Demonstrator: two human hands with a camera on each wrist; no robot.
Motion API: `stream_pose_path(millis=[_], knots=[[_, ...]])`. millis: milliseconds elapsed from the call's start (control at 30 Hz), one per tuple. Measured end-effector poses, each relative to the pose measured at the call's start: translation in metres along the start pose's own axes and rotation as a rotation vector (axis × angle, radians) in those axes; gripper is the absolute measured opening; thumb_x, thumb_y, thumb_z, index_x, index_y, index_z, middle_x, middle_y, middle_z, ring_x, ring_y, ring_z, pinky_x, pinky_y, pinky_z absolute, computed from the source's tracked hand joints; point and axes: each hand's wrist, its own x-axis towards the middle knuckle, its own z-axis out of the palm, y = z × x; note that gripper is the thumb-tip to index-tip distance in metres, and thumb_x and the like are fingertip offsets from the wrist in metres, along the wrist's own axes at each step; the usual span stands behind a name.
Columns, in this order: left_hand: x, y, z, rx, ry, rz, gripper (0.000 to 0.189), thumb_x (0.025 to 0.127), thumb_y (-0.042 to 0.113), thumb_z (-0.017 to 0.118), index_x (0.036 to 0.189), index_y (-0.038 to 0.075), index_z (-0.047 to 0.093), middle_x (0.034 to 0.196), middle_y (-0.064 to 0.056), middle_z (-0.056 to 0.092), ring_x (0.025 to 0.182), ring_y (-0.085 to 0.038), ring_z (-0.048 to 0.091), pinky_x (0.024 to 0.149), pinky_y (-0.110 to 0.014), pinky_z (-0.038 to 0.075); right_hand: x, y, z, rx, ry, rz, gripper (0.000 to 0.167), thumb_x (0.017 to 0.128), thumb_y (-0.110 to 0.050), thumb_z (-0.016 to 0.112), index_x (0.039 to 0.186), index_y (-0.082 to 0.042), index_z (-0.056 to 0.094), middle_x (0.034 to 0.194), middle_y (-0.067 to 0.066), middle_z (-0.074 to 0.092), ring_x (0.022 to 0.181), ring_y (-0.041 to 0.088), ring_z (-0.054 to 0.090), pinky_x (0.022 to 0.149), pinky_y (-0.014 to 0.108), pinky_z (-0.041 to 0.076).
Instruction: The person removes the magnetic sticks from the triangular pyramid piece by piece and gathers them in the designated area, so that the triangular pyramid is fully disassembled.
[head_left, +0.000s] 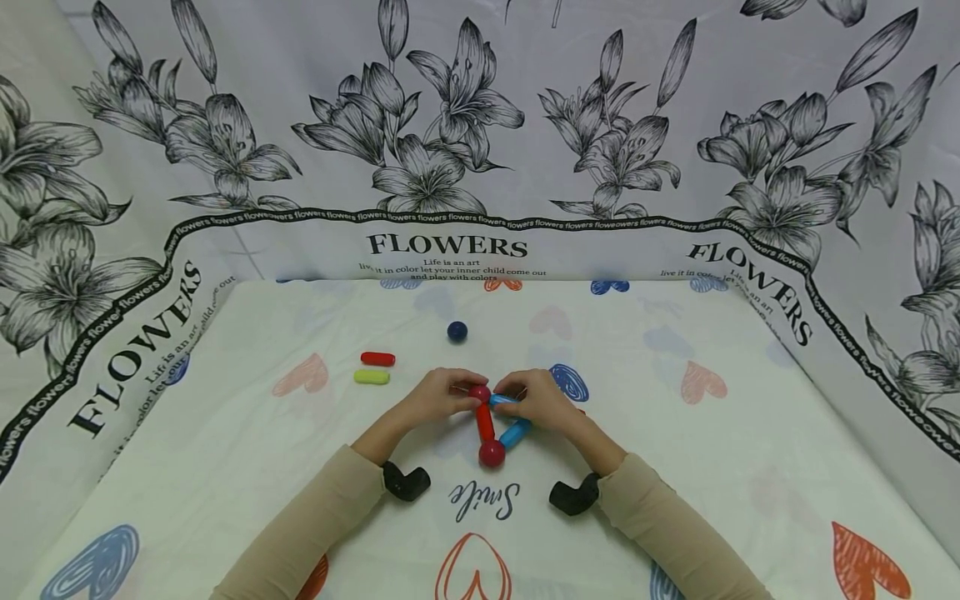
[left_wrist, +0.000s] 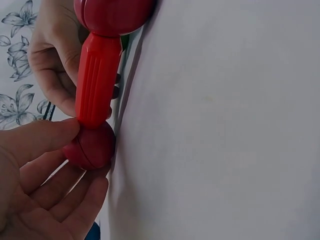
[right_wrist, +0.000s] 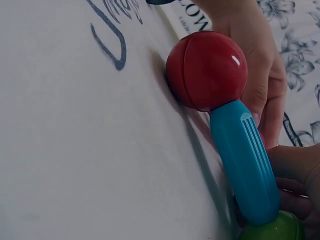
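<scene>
A frame of magnetic-looking rods and balls lies between the hands. My left hand point(head_left: 438, 395) pinches a red ball point(left_wrist: 92, 147) at the far end of a red rod point(head_left: 485, 423). The rod's near end meets a larger-looking red ball point(head_left: 492, 453). From that ball a blue rod point(head_left: 515, 433) slants toward a green ball point(right_wrist: 275, 229), which the right hand hides in the head view. The fingers of my right hand point(head_left: 542, 402) grip a second blue rod point(head_left: 502, 400), whose tip is at the far red ball.
Behind the left hand lie a loose red rod point(head_left: 378, 359) and a yellow-green rod point(head_left: 371, 377). Farther back sits a dark blue ball point(head_left: 457, 332). The cloth point(head_left: 645, 533) has printed hearts, and flowered curtains point(head_left: 480, 183) surround it.
</scene>
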Motion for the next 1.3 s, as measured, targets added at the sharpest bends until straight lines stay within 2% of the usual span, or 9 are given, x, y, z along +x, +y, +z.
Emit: stream_pose_path(millis=[233, 500, 733, 833, 1100, 1300], knots=[[0.0007, -0.0009, 0.0007, 0.035, 0.006, -0.002, 0.035, 0.088, 0.009, 0.068, 0.122, 0.002, 0.064, 0.117, -0.016, 0.07, 0.106, -0.026, 0.067, 0.098, -0.037, 0.054, -0.001, 0.0002, 0.0003, -0.01, -0.011, -0.003, 0.02, 0.084, -0.016, 0.074, 0.102, -0.007, 0.073, 0.1, 0.01, 0.075, 0.088, 0.015, 0.064, 0.083, 0.025, 0.056], [-0.0011, -0.0033, 0.0005, 0.027, 0.005, -0.006, 0.035, 0.088, 0.01, 0.068, 0.122, 0.002, 0.064, 0.117, -0.016, 0.07, 0.107, -0.026, 0.067, 0.097, -0.036, 0.055, -0.001, 0.0016, 0.0017, -0.004, -0.006, -0.021, 0.02, 0.084, -0.016, 0.074, 0.101, -0.006, 0.073, 0.098, 0.01, 0.076, 0.084, 0.013, 0.063, 0.079, 0.018, 0.053], [-0.0057, -0.0014, 0.0001, 0.003, 0.005, -0.035, 0.036, 0.086, 0.013, 0.071, 0.12, 0.004, 0.066, 0.116, -0.015, 0.071, 0.106, -0.024, 0.067, 0.097, -0.036, 0.055, 0.0011, 0.0043, 0.0008, 0.023, 0.076, 0.028, 0.02, 0.085, -0.014, 0.073, 0.102, -0.004, 0.072, 0.096, 0.011, 0.075, 0.087, 0.017, 0.065, 0.084, 0.032, 0.058], [-0.0072, -0.0012, 0.0003, 0.002, 0.003, -0.031, 0.036, 0.087, 0.014, 0.071, 0.121, 0.004, 0.065, 0.116, -0.015, 0.071, 0.107, -0.024, 0.067, 0.098, -0.036, 0.055, 0.0014, 0.0047, 0.0003, 0.025, 0.079, 0.041, 0.021, 0.085, -0.015, 0.073, 0.103, -0.004, 0.072, 0.097, 0.012, 0.075, 0.089, 0.018, 0.066, 0.085, 0.035, 0.059], [-0.0079, 0.0002, 0.0001, -0.019, 0.001, -0.056, 0.037, 0.087, 0.015, 0.071, 0.122, 0.005, 0.065, 0.116, -0.014, 0.071, 0.107, -0.024, 0.067, 0.098, -0.037, 0.055, -0.0002, 0.0044, -0.0001, 0.033, 0.093, 0.066, 0.025, 0.085, -0.016, 0.073, 0.106, -0.004, 0.072, 0.101, 0.012, 0.075, 0.092, 0.02, 0.067, 0.086, 0.035, 0.059], [-0.007, 0.0015, 0.0, -0.021, 0.004, -0.074, 0.037, 0.086, 0.015, 0.071, 0.121, 0.006, 0.065, 0.116, -0.014, 0.071, 0.106, -0.023, 0.067, 0.097, -0.036, 0.055, -0.0047, 0.0016, -0.0038, 0.034, 0.135, 0.058, 0.022, 0.084, -0.012, 0.073, 0.104, -0.002, 0.072, 0.099, 0.013, 0.075, 0.089, 0.021, 0.068, 0.082, 0.033, 0.059]])
